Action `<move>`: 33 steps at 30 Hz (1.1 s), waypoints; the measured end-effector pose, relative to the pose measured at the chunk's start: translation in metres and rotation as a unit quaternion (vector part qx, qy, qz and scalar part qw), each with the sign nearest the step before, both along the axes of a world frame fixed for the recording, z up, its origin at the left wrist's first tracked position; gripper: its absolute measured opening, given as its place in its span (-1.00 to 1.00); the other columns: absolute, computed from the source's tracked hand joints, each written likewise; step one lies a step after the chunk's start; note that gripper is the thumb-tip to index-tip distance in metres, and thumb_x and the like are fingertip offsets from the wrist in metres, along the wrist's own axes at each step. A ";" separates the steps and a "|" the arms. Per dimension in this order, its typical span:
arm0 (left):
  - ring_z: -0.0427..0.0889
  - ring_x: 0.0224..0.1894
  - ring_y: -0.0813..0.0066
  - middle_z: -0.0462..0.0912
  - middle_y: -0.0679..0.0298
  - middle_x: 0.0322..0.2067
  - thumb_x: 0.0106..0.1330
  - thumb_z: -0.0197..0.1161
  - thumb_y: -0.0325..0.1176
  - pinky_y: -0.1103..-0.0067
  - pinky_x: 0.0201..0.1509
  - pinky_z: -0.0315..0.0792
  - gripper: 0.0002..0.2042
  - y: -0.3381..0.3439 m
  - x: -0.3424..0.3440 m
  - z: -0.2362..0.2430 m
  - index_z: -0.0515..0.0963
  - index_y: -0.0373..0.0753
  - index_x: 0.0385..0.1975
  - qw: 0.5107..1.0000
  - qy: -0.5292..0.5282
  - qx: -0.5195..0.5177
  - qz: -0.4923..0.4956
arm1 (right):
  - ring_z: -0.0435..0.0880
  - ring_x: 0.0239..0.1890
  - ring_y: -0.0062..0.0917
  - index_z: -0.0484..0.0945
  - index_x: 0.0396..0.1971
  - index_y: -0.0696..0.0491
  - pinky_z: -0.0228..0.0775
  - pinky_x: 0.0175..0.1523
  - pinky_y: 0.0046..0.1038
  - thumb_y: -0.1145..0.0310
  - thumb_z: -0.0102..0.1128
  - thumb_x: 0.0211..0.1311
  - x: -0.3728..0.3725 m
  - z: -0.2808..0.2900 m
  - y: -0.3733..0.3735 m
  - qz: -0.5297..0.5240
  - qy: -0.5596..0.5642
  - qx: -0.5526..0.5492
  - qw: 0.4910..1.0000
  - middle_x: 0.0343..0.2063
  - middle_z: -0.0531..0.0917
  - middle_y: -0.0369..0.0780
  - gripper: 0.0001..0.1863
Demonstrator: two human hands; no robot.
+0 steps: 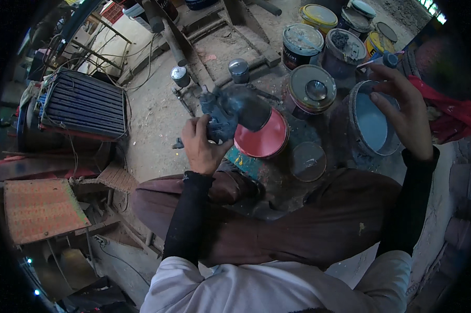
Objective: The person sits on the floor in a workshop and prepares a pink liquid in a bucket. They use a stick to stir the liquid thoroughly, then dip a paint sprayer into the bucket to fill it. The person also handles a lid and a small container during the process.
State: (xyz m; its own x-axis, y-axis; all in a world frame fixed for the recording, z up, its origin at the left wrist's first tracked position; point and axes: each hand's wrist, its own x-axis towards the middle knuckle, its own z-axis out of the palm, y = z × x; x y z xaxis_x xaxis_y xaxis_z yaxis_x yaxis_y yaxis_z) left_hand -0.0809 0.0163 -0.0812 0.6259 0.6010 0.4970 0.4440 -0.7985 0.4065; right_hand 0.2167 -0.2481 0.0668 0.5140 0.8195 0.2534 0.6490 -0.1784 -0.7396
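My left hand (pixel 201 148) is closed around a grey paint spray gun (pixel 217 117). The gun's dark cup (pixel 248 107) is tilted sideways, its rim above an open bucket of pink paint (pixel 261 136). My right hand (pixel 402 104) is raised over the near edge of a bucket of pale blue liquid (pixel 370 122). Its thumb and fingers are apart, and I see nothing between them. A small blue-grey round cap (pixel 389 59) shows just beyond its fingers.
Paint tubs crowd the far right, including a lidded tub with a metal cup lid (pixel 316 89) on it. Two silver spray cups (pixel 180 76) stand beyond the gun. A red cloth (pixel 447 112) lies at right. At left are a radiator (pixel 84 101) and an orange perforated panel (pixel 45 211).
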 end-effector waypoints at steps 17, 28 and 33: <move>0.49 -0.12 0.11 0.37 0.07 -0.14 -0.33 0.64 -0.41 0.30 -0.12 0.45 -0.18 0.004 0.003 0.048 0.33 -0.26 0.05 0.994 -0.085 0.063 -0.032 | 0.61 -0.06 -0.53 0.46 0.17 0.09 0.45 0.13 -0.44 0.50 0.30 0.19 -0.001 -0.002 0.000 -0.011 0.023 0.003 1.000 -0.05 0.60 -0.19 -0.50; 0.46 -0.08 0.04 0.42 0.05 -0.12 -0.37 0.62 -0.37 0.28 -0.08 0.43 -0.23 0.007 -0.010 -0.015 0.41 -0.25 -0.01 0.996 0.072 -0.006 -0.053 | 0.61 -0.04 -0.54 0.47 0.15 0.09 0.45 0.11 -0.42 0.49 0.29 0.20 -0.001 0.006 0.006 0.004 -0.009 0.011 1.000 -0.03 0.60 -0.18 -0.52; 0.49 -0.11 0.16 0.37 0.06 -0.10 -0.33 0.65 -0.35 0.34 -0.24 0.49 -0.18 0.004 0.004 0.044 0.33 -0.25 0.03 0.989 -0.127 0.050 -0.059 | 0.62 -0.04 -0.53 0.47 0.16 0.09 0.45 0.13 -0.41 0.50 0.29 0.20 -0.001 -0.001 0.000 -0.040 0.014 -0.014 0.999 -0.02 0.61 -0.19 -0.51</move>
State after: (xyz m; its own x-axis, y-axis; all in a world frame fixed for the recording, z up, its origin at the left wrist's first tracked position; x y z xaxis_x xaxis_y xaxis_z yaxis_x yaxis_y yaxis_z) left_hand -0.0769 0.0199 -0.0367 0.5369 0.4713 0.6997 0.2388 -0.8804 0.4097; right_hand 0.2155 -0.2483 0.0655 0.5842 0.7826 0.2149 0.6111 -0.2499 -0.7511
